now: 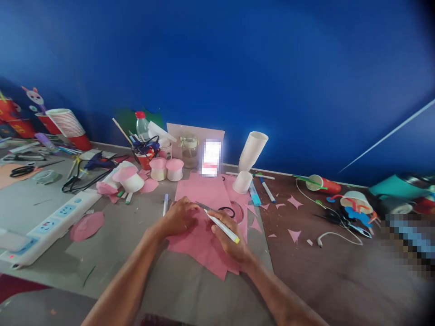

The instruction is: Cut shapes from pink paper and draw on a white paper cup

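Sheets of pink paper (pixel 204 258) lie on the table in front of me, overlapping and with cut edges. My left hand (pixel 181 217) rests on the paper from the left, its fingers curled and holding the sheet down; what lies under the fingers is hidden. Between the fingers of my right hand (pixel 229 240) is a slim white marker (pixel 223 227) with a yellow end, tilted, its tip near my left fingers. Just beyond my right hand, scissors with black handles (pixel 227 211) lie on the paper, partly covered.
Pink-topped paper cups (pixel 174 170) stand at the back, left of a blurred bright screen (pixel 210 157). A leaning stack of white cups (pixel 252 151) is at the back right. Pink scraps (pixel 295 202) lie rightward. A power strip (pixel 56 222) and pink disc (pixel 87 226) are leftward.
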`<action>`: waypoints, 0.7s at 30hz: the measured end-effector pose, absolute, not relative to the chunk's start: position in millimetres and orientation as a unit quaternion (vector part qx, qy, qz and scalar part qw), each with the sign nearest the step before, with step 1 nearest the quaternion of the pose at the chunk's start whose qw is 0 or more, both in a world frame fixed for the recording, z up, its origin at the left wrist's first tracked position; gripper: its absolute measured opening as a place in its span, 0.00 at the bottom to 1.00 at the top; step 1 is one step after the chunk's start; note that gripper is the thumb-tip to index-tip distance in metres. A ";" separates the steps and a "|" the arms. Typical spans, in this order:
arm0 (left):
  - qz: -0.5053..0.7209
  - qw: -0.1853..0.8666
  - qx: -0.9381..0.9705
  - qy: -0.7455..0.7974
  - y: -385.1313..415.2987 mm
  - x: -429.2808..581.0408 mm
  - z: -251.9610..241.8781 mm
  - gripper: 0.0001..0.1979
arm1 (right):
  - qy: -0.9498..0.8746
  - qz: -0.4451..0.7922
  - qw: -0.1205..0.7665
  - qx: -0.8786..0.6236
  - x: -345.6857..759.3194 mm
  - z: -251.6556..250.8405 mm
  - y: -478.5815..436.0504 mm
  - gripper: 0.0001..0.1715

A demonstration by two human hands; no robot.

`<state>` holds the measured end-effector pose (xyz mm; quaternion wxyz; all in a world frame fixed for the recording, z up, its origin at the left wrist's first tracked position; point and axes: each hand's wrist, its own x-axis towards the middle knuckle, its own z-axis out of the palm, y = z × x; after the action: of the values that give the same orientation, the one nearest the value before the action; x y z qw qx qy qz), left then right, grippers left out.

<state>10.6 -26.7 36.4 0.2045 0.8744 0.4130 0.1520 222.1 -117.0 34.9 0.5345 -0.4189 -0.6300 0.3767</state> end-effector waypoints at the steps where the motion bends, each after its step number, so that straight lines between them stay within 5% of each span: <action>1: 0.133 0.202 0.874 0.421 -27.9 10.9 37.5 0.19 | -0.631 0.367 0.533 -0.428 220.9 33.2 -116.2 0.16; 21: 0.060 0.189 0.885 0.421 -36.2 19.3 47.4 0.28 | -0.581 0.339 0.528 -0.518 214.1 10.7 -116.1 0.21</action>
<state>19.3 -36.2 47.4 0.1889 0.8852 0.4208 0.0599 214.1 -116.1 10.7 0.5281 -0.5177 -0.5813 0.3393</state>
